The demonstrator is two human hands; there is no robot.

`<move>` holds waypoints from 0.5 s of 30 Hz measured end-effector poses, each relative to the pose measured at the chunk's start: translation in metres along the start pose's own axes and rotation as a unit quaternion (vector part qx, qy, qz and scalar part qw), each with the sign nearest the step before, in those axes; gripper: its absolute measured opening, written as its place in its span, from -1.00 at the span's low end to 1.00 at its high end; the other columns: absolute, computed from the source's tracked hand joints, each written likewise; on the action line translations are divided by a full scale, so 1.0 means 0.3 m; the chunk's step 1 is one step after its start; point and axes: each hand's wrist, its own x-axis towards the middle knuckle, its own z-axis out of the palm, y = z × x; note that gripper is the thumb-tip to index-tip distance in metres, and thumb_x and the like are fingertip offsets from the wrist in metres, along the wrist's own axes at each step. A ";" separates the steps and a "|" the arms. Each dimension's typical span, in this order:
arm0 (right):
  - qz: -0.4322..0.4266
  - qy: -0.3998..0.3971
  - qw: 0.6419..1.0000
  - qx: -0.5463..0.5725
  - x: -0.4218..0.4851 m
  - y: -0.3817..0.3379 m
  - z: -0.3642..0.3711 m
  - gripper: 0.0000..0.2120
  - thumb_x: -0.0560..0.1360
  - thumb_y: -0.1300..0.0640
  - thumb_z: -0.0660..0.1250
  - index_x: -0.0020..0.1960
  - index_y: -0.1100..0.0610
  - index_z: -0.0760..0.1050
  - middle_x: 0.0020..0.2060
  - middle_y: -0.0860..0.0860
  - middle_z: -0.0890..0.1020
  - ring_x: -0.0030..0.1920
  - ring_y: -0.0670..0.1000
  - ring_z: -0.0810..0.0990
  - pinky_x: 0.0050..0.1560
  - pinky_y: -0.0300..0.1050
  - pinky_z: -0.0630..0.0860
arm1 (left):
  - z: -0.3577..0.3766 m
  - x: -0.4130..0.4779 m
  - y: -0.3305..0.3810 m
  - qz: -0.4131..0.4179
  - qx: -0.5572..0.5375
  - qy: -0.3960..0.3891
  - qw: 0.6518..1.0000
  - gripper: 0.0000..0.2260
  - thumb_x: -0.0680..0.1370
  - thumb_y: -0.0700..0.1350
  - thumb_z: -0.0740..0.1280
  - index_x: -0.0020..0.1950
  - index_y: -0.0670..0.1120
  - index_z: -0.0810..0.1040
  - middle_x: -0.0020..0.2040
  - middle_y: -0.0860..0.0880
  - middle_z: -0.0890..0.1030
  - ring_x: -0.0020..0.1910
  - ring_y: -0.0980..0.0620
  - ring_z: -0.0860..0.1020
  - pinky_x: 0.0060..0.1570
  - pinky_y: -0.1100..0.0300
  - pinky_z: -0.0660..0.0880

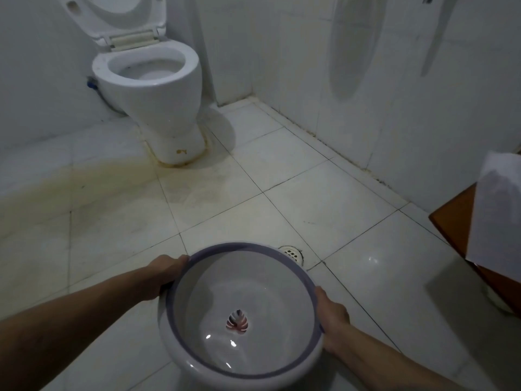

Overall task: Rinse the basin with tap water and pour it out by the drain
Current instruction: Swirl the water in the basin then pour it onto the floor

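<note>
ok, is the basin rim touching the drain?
Cannot tell. In the head view the basin, held by the left hand and right hand, overlaps the drain; no gap or contact shows.

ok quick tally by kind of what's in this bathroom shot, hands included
hands: 2, left hand and right hand, each gripping the rim
basin: 1, with water inside
floor drain: 1
toilet: 1
white cloth: 1, draped over something brown
total: 6

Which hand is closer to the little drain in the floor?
Right. The right hand grips the basin rim just below the drain; the left hand grips the opposite rim, farther left.
</note>
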 end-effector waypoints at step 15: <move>0.000 -0.009 1.000 -0.009 0.012 0.003 0.000 -0.60 0.58 -0.09 0.23 0.06 0.28 0.47 -0.06 0.22 0.65 -0.03 0.22 0.64 -0.05 0.00 0.60 | 0.003 -0.005 0.007 0.000 0.009 0.007 1.000 -0.56 0.65 0.06 0.14 0.11 -0.31 0.58 -0.12 -0.20 0.62 -0.23 -0.10 0.57 -0.10 0.04 0.54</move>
